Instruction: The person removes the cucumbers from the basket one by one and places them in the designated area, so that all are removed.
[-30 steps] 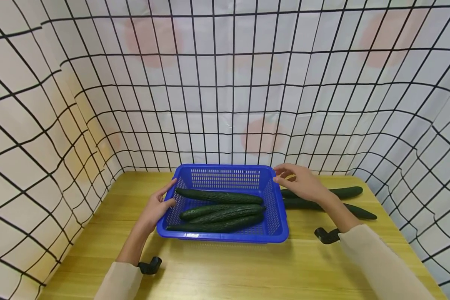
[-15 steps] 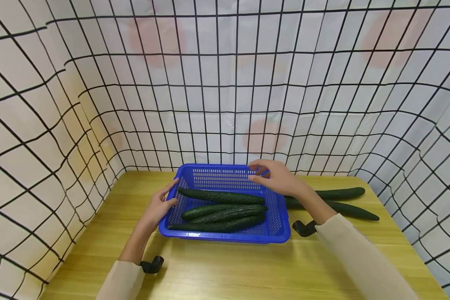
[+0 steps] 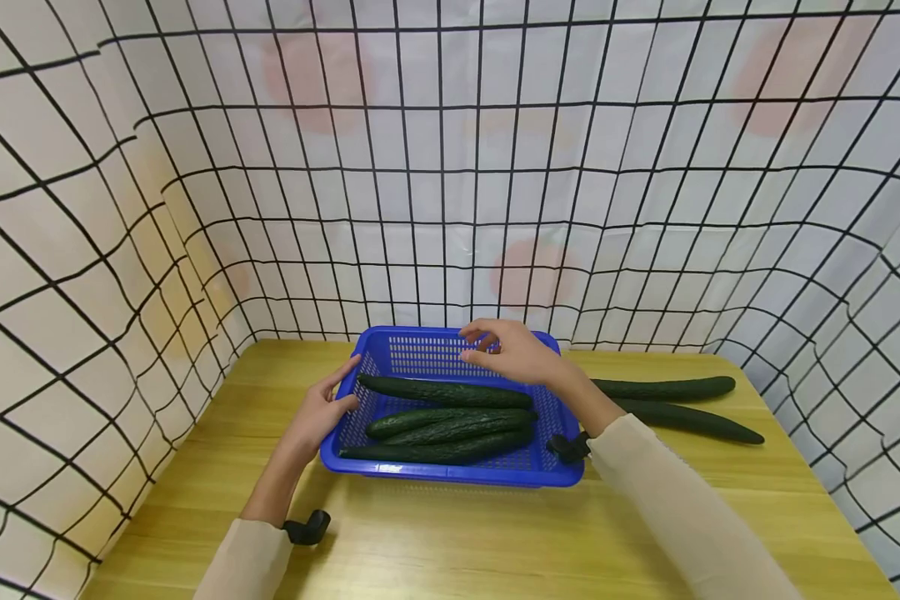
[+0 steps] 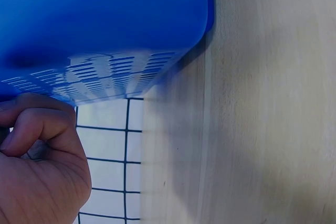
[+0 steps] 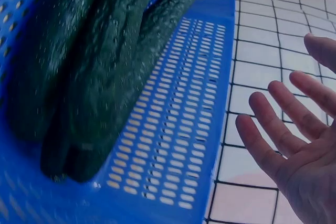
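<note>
A blue plastic basket (image 3: 450,477) with slotted walls stands in the middle of the table. Several dark green cucumbers (image 3: 446,390) lie lengthwise inside it. My left hand (image 3: 311,421) holds the basket's left rim; in the left wrist view its fingers are curled against the basket's outer wall. My right hand (image 3: 513,354) hovers over the back right part of the basket, palm toward the left, touching nothing. The right wrist view shows its fingers spread and loosely bent beside the slotted wall, with the cucumbers (image 5: 100,77) beyond.
Two more cucumbers (image 3: 663,389) lie on the wooden table (image 3: 450,550) to the right of the basket, partly behind my right forearm. A black wire grid (image 3: 442,171) over a pale sheet stands along the back and both sides.
My right hand has moved left from the basket's right rim to above its back part. The left hand stays at the left rim, and the basket and cucumbers keep their places.
</note>
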Demonstrator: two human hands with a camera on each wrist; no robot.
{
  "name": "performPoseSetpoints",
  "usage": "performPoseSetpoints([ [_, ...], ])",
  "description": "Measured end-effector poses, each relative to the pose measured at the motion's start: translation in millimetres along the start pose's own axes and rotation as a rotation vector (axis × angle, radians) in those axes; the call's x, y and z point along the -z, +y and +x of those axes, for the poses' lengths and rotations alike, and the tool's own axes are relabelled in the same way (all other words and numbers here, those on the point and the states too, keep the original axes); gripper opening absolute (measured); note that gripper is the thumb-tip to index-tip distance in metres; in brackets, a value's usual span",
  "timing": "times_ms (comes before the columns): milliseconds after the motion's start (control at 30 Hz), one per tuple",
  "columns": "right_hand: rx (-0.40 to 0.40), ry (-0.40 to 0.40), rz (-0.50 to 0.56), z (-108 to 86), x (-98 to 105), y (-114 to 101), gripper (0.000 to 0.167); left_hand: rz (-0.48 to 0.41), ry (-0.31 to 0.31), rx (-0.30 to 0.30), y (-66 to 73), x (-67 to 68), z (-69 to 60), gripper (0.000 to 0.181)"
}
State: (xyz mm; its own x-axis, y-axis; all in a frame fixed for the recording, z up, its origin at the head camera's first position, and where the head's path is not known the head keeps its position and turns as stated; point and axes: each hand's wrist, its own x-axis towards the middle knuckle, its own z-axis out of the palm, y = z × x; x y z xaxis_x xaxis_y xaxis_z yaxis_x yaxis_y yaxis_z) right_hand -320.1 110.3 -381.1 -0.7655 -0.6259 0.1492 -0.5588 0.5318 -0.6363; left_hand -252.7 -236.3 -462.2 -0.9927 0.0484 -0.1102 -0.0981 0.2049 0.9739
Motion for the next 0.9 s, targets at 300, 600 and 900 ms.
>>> performPoseSetpoints([
  [300,-0.022,-0.086,-0.012,18.6,-28.4,8.7,0.055,-0.01,0.003,-0.002,-3.3,-0.7,1.0,0.077],
  [600,-0.081,-0.161,-0.064,27.4,-47.0,19.0,0.057,0.0,0.021,0.006,-2.2,-3.9,0.4,0.077],
  [900,-0.118,-0.279,-0.128,34.3,-59.0,23.8,0.058,-0.007,0.007,0.003,0.2,-1.0,1.1,0.077],
])
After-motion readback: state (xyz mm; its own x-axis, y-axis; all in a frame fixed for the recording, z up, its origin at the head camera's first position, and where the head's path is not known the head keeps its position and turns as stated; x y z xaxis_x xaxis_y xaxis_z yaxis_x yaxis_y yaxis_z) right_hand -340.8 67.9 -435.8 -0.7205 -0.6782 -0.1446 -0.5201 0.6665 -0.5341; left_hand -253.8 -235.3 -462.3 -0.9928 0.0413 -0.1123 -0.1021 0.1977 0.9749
